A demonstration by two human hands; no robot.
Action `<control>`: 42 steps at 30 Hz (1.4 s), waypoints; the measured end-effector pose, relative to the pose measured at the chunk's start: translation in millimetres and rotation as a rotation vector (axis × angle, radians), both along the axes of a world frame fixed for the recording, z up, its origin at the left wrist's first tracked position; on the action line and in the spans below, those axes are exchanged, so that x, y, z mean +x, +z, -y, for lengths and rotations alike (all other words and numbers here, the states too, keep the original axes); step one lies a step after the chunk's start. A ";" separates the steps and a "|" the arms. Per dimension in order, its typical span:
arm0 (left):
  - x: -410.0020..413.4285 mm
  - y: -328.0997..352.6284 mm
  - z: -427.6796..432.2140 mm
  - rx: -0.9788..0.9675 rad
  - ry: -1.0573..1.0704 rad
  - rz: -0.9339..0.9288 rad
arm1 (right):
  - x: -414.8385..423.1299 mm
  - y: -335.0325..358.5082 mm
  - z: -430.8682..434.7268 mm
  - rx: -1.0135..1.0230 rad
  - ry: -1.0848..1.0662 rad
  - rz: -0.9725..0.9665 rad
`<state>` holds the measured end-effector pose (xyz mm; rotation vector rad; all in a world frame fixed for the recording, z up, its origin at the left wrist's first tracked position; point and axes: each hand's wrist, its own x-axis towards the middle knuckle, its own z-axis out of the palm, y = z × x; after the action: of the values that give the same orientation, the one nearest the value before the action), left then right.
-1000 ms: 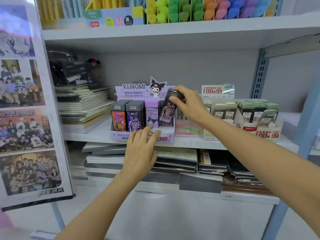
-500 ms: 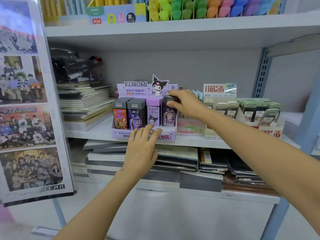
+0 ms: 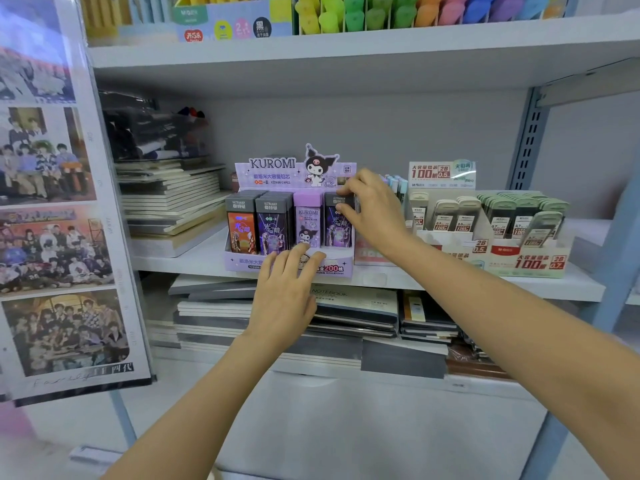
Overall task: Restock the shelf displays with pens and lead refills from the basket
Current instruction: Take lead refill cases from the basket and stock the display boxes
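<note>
Seating is the step in hand: the right hand point(image 3: 372, 209) pinches the top of a dark refill case point(image 3: 337, 221) standing upright in the rightmost slot of the Kuromi tray point(image 3: 242, 263), fingertips point(image 3: 343, 192) closed on its cap. The case sits level with its neighbours, a lilac case point(image 3: 307, 220) just beside it and two more dark ones further left, so it looks fully down or nearly so. The left hand point(image 3: 285, 292) lies flat against the tray's front lip with fingers spread and holding nothing, apparently bracing the cardboard so it does not slide back on the shelf point(image 3: 194, 258). To the right, a second tray point(image 3: 530, 261) holds green-capped and beige-capped refills. The basket is not in view.

Next, I judge, the right hand should let go cleanly without tipping the case forward, then both hands go back for more stock. The tray's front row looks full; further cases probably belong in rows behind.
</note>
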<state>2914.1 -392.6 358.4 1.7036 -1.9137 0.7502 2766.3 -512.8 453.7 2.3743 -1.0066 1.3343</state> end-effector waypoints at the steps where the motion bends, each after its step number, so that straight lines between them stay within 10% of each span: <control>1: 0.0 0.6 -0.1 0.005 -0.002 0.001 | -0.1 -0.8 -0.8 0.000 -0.016 -0.028; 12: -51.5 -82.4 -31.1 -0.108 -0.181 -0.238 | -59.4 -111.1 -78.6 0.060 0.330 0.120; 24: -75.7 -365.2 -93.9 0.943 -0.105 -0.337 | -138.3 -438.2 -114.0 1.162 0.097 -0.339; 42: -61.5 -432.2 -115.2 0.894 -0.098 -0.418 | -111.2 -577.6 -120.4 1.184 -0.055 -0.208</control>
<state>2852.6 -277.4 -73.7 1.9841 -2.1153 -0.5764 2655.1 -392.5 -123.9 3.0567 -2.1681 0.4039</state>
